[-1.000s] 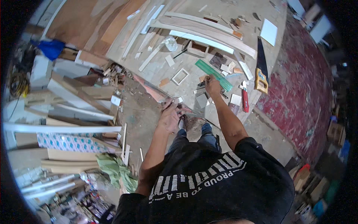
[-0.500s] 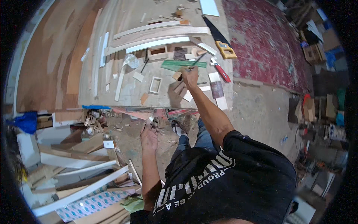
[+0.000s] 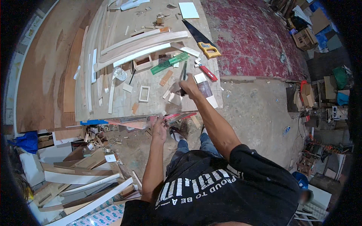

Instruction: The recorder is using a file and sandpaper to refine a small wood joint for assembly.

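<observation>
Pinching a small pale block (image 3: 162,113) in the fingertips of the left hand (image 3: 159,131), at the near edge of the tabletop (image 3: 122,106). Gripping a dark slim tool (image 3: 184,70) in the closed right hand (image 3: 189,87), pointing away across the tabletop; too blurred to tell its exact kind. Can see a whitish block (image 3: 175,99) just beside the right hand, then a brown wood piece (image 3: 166,78) and a small white frame (image 3: 144,94) to the left. Farther out, can see a green ruler (image 3: 167,64), a red-handled tool (image 3: 207,72), a yellow-handled saw (image 3: 208,49) and long boards (image 3: 141,46).
</observation>
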### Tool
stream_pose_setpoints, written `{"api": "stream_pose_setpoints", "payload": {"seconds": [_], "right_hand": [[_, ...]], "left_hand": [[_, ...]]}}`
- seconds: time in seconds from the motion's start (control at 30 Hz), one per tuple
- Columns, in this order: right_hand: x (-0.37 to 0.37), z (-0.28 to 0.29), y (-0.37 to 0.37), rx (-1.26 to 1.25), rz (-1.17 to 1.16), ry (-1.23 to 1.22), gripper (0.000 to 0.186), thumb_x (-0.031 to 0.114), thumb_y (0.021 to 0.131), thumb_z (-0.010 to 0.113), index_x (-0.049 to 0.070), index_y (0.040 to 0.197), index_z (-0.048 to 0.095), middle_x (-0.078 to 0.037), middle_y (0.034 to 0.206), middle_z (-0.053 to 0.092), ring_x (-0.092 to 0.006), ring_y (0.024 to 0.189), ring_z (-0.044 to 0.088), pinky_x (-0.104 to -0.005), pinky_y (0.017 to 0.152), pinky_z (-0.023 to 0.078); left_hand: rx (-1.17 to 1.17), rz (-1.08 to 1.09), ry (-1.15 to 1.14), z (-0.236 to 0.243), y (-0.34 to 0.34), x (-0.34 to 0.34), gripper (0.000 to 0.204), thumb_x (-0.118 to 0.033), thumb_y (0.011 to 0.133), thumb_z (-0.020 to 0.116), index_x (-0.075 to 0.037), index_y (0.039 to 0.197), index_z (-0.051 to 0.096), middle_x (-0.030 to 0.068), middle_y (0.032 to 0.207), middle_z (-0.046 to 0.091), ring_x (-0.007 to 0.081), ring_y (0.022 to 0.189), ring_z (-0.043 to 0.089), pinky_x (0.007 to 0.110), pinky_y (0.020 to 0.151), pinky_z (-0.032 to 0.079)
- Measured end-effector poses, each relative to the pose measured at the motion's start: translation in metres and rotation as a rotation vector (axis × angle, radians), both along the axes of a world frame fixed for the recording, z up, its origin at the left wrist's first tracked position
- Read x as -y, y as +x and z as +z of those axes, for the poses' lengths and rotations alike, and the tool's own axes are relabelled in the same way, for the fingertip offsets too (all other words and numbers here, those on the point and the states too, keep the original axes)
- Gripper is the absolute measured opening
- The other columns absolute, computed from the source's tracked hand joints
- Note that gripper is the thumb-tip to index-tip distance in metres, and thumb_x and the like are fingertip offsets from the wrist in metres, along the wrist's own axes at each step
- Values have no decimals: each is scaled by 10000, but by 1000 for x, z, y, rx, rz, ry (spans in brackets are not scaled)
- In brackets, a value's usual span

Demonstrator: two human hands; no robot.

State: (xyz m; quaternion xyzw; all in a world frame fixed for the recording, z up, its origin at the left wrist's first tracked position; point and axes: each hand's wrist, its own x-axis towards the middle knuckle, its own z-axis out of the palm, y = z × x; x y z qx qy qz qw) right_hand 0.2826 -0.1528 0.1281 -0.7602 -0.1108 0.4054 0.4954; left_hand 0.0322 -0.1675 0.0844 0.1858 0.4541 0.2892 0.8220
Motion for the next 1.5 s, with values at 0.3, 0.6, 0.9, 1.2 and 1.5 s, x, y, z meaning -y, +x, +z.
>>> {"api": "stream_pose_setpoints", "payload": {"seconds": [0.3,0.6,0.9,1.2,1.5], "right_hand": [[167,-59,-5,692,215,-335,717,269,809,687,-26,1380,369,-249,1026,591,-454,910,644,-514,765,533],[160,-94,35,660,309,-465,697,382,790,754,-12,1271,439,-250,1187,500,-455,920,641,-519,757,550],[85,-83,73,826,201,-156,566,317,851,713,-11,1282,548,-232,1149,601,-415,863,670,-466,756,547],[218,-95,83,-71,-36,75,381,148,875,679,22,1234,665,-79,998,677,-144,880,625,-278,759,502],[230,-111,126,-27,118,181,313,46,882,662,-15,1189,650,-24,917,642,-128,780,633,-257,718,531]], "left_hand": [[-105,-77,-3,-4,22,28,266,-240,905,726,-100,1098,609,-2,902,640,124,764,601,276,619,465],[-259,-87,-5,3,34,49,260,-264,921,707,-96,1095,612,6,892,636,120,770,605,270,631,470],[-255,-142,-52,-13,79,76,183,-200,953,642,-80,1084,600,17,910,625,128,783,607,276,636,473],[-306,-404,128,-52,200,84,278,-161,923,691,-10,1150,633,32,864,642,112,709,608,233,610,481],[-326,-510,231,-75,262,101,321,-170,915,711,30,1157,644,69,900,690,111,733,645,229,588,518]]}}
